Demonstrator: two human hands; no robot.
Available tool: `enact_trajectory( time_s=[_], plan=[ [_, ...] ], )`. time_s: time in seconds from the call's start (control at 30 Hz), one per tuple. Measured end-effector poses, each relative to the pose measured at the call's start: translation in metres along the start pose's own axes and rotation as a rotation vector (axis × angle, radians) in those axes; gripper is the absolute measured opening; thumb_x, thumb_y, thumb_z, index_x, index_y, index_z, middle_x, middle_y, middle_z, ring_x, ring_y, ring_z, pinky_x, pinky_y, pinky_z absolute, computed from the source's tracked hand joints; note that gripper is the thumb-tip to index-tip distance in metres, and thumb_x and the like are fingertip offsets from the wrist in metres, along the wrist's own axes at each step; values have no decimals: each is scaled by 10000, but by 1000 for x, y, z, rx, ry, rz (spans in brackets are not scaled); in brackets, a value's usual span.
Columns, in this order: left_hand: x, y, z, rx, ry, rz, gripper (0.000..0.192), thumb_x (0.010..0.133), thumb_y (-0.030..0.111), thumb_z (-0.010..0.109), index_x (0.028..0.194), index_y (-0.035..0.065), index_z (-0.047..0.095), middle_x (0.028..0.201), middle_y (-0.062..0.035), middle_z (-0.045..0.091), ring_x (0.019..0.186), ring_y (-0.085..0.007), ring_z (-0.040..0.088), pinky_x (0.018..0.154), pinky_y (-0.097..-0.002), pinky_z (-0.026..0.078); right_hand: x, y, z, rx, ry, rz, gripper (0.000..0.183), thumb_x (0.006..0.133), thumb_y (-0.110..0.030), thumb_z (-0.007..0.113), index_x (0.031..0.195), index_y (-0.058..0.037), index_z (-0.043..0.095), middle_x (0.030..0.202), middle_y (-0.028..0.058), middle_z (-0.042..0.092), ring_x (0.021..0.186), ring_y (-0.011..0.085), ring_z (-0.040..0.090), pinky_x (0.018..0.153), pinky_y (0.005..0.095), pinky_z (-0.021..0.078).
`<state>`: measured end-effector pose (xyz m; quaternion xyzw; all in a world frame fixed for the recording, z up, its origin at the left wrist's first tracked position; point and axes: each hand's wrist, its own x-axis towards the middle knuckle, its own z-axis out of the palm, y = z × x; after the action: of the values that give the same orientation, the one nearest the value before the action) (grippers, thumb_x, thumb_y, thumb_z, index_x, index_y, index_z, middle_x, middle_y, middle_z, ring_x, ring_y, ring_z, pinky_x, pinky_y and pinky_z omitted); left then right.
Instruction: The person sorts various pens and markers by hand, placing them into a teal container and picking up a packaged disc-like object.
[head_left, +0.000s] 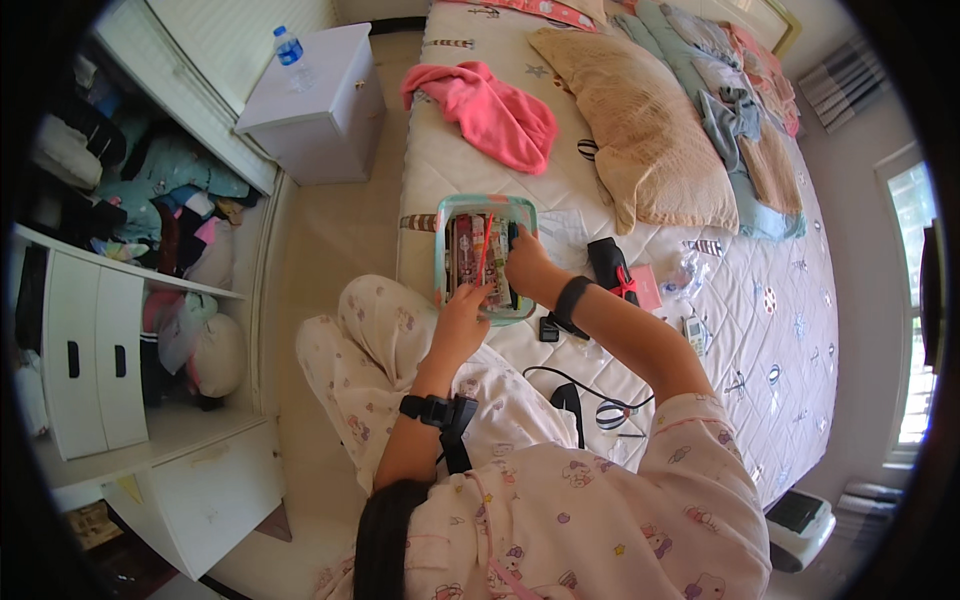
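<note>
A teal-rimmed storage basket (448, 202) stands on the bed in front of my knees, filled with pens and other slim stationery packed side by side. My left hand (459, 324) is over its near edge. Between its fingertips is the lower end of a thin red stick (487, 244), which slants up over the contents. At the basket's right side, my right hand (529, 264) reaches in with curled fingers. They are against a dark slim item (513, 234); the hand hides most of it, so the grip is unclear.
Right of the basket lie a black pouch (606, 259), a pink box (643, 286), clear plastic wrap (686, 276) and a white remote control (696, 334). A small black device (549, 328) and a black cable (592, 388) are nearer. Beyond are a pink cloth (495, 120) and a beige pillow (645, 127).
</note>
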<state>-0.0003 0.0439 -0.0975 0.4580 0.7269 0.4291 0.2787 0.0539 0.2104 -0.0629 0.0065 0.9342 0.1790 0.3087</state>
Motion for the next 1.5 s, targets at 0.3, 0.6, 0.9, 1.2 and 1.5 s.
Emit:
enact_trajectory(
  time_s=[0.3,0.6,0.9,1.2,1.5],
  plan=[
    [-16,0,-61,-552,302,-17,202,856,79,501,1022,7,591,851,-30,549,713,-109,553,665,-217,447,-155,0,62,1012,967,761,125,732,-112,589,836,-47,616,755,90,604,758,274,573,792,363,428],
    [4,-59,-33,-310,384,-249,573,768,156,625,1267,10,382,1105,-111,492,955,-181,531,750,-288,436,-259,-136,204,914,75,1149,577,631,-225,671,1166,-136,474,1213,105,446,1084,285,455,874,437,378],
    [16,-66,-22,43,318,-125,443,721,78,621,1142,2,509,992,-113,572,772,-213,574,678,-312,457,-233,-178,222,1058,472,1342,154,699,-139,629,837,-74,600,977,90,556,886,287,541,757,380,450],
    [23,-67,-21,-65,222,-258,313,755,163,574,1017,-6,552,920,-150,576,800,-273,554,700,-353,420,-185,-149,223,1357,470,1181,261,702,-183,591,936,-69,568,848,102,584,790,278,570,699,362,457],
    [16,-73,-25,-41,218,-207,276,754,136,576,986,-13,549,905,-145,553,751,-271,529,679,-361,414,-119,-115,223,1772,615,1602,464,661,-249,657,1052,-61,494,817,134,588,779,252,575,713,349,457]
  ],
)
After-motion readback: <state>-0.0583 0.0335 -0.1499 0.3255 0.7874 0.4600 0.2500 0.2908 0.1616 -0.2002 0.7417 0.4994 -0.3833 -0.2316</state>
